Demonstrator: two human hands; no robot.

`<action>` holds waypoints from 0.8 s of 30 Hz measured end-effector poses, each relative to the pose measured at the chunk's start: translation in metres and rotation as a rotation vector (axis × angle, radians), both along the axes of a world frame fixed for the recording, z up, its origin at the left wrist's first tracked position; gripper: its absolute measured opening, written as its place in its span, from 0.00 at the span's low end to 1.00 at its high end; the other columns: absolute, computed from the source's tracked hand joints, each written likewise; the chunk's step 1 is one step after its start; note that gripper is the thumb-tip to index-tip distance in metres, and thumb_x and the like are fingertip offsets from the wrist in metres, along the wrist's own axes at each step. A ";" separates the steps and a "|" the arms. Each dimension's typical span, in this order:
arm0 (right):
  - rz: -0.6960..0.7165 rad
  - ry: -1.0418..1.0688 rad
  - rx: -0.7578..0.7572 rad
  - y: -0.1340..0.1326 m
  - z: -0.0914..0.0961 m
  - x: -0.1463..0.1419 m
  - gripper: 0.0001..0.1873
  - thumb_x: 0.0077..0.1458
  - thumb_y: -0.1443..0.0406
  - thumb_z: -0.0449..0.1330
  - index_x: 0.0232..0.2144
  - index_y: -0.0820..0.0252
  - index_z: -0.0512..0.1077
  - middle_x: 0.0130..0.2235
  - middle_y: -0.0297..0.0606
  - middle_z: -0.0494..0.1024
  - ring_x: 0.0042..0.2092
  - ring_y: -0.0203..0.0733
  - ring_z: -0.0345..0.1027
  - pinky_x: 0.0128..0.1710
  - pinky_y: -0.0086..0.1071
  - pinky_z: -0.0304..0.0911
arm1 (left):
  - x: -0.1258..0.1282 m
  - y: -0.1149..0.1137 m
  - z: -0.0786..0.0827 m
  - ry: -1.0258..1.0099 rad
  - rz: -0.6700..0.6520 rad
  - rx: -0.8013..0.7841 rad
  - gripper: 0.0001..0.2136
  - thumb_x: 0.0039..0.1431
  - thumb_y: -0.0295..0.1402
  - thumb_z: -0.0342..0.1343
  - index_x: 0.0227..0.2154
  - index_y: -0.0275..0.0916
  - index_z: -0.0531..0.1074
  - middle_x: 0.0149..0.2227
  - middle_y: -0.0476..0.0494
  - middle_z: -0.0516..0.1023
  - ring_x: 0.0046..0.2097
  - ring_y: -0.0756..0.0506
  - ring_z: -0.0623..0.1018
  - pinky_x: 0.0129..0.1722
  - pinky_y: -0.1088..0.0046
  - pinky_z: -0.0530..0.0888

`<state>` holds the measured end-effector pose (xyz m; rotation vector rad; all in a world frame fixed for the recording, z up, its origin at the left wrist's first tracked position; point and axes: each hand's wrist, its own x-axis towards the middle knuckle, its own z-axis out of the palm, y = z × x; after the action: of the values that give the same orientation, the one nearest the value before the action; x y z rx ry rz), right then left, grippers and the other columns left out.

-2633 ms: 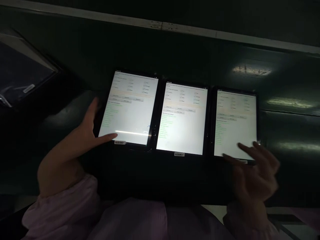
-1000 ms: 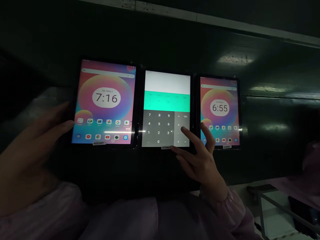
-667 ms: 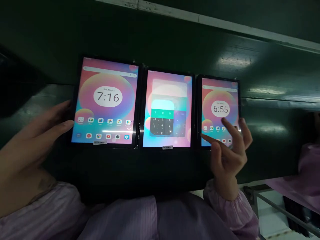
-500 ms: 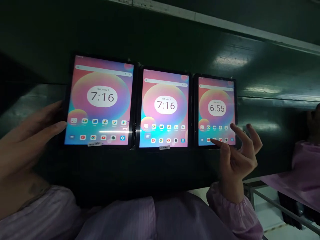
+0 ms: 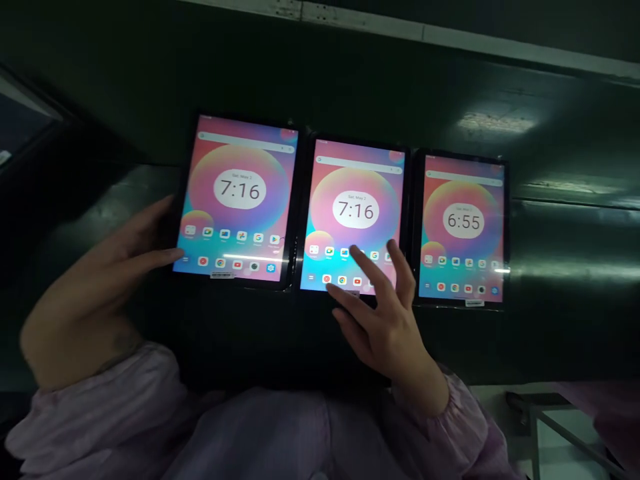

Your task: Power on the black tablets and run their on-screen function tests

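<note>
Head view is showing the right hand [image 5: 387,327], fingers [image 5: 361,261] spread wide, reaching onto the middle tablet [image 5: 355,193] lying on the tabletop [image 5: 550,220], likely picking an icon, which is calling for one light, exact tap, while the left hand [image 5: 100,280] is resting open-fingered against the left tablet [image 5: 240,153].

The left grip [image 5: 100,293] reaches forward out of a pale pink sleeve [image 5: 100,413], palm turned inward. Its fingers are straight and close together, and the thumb is lifted apart above them. The right grip [image 5: 385,327] rises on a bent wrist with its back to the camera, fingers [image 5: 359,259] splayed and extended, thumb out to the left.
</note>
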<state>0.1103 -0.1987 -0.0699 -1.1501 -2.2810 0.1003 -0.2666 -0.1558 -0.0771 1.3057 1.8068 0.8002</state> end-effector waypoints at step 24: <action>0.029 0.066 0.100 0.017 -0.002 -0.020 0.07 0.71 0.68 0.61 0.46 0.56 0.80 0.61 0.46 0.78 0.77 0.59 0.51 0.69 0.54 0.66 | 0.007 -0.003 0.010 -0.155 0.007 -0.055 0.66 0.34 0.63 0.77 0.74 0.36 0.58 0.78 0.37 0.56 0.78 0.26 0.56 0.73 0.44 0.65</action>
<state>0.0907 -0.1814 -0.0722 -1.0471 -2.2191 0.0342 -0.2594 -0.1591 -0.0671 1.1702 1.6997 0.8272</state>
